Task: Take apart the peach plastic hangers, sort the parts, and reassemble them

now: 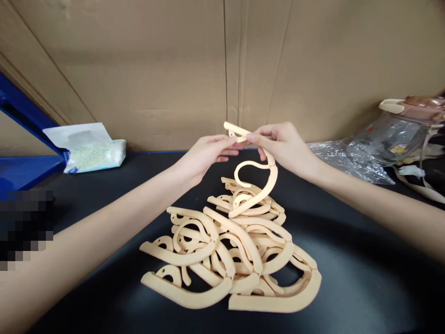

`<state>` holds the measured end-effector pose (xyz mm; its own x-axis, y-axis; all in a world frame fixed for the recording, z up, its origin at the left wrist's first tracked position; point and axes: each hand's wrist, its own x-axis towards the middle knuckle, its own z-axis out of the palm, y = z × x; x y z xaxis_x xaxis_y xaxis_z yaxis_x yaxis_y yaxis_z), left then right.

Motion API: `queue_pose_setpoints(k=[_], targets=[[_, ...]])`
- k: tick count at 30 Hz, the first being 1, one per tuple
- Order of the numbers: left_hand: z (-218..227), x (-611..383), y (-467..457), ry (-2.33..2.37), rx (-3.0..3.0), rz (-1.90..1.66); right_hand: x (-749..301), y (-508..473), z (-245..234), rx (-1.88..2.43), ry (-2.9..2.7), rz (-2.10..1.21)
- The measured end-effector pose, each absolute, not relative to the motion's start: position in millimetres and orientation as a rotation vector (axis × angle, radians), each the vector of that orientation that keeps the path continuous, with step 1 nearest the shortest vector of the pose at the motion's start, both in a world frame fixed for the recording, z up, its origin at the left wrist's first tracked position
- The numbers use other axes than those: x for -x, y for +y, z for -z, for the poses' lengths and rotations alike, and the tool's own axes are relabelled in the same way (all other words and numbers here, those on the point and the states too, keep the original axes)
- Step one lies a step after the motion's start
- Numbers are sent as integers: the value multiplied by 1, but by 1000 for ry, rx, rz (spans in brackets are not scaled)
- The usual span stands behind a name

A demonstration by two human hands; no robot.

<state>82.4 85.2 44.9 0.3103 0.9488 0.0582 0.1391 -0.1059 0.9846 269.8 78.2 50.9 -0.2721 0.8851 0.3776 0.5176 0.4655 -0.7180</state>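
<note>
- Lying nearest on the black desk point(365, 278): a loose heap of cream plastic hanger pieces point(232, 260), curved arms and hooks overlapping and tangled, no container around them.
- Above the far end of the heap, both hands meet at one folding hanger point(259, 183) held clear of the desk; its hooked lower part hangs down and just reaches the top of the heap.
- Left hand point(205, 155): fingers pinched narrow on the upper end of the folding hanger, thumb and fingertips closed on the short straight arm.
- Right hand point(283, 144): fingers curled around the same hanger at its joint, thumb on top; grip closed on the piece.
- Far left on the desk: a soft tissue pack point(93, 150), white sheet pulled up out of its top opening, resting beside a blue frame point(24, 116).
- Far right: crumpled clear plastic wrap point(347, 160) and a clear jug with a pinkish lid point(399, 130), lying tilted; contents cannot be made out.
- Behind everything: a brown cardboard wall point(222, 60) standing along the back edge of the desk.
</note>
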Motion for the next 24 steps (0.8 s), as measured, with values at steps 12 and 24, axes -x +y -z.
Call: queue_pose_setpoints(k=[12,24], targets=[[-64,-99,101,911,-1265,-854,-292,115,-80,1220,-2498,453],[-50,-97,92,1194,-1342,-760,-283,135,-66,1386,-2558,74]])
